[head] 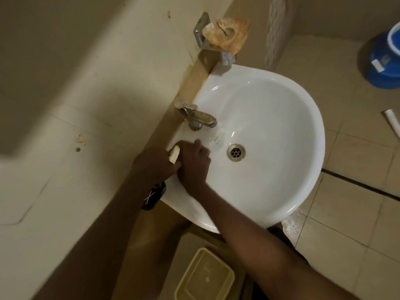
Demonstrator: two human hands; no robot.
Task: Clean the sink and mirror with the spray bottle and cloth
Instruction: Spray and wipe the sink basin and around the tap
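Note:
The white sink (281, 169) fills the middle of the view, with a metal tap (198, 118) at its wall side and a drain (236, 152) in the bowl. My left hand (155, 163) grips a spray bottle at the sink's rim; its dark body (154, 194) shows under my wrist and its whitish nozzle (174, 155) sticks out above my fingers. My right hand (193, 164) lies against the left hand beside the nozzle, fingers curled down onto the rim below the tap. What it holds is hidden. No cloth shows under either hand, and no mirror is in view.
A metal wall holder (202, 33) above the sink carries a crumpled beige-orange lump (227, 33). A blue bucket (383, 59) stands on the tiled floor at the top right, with a white tube (392, 124) below it. A cream tub (205, 276) sits under the sink.

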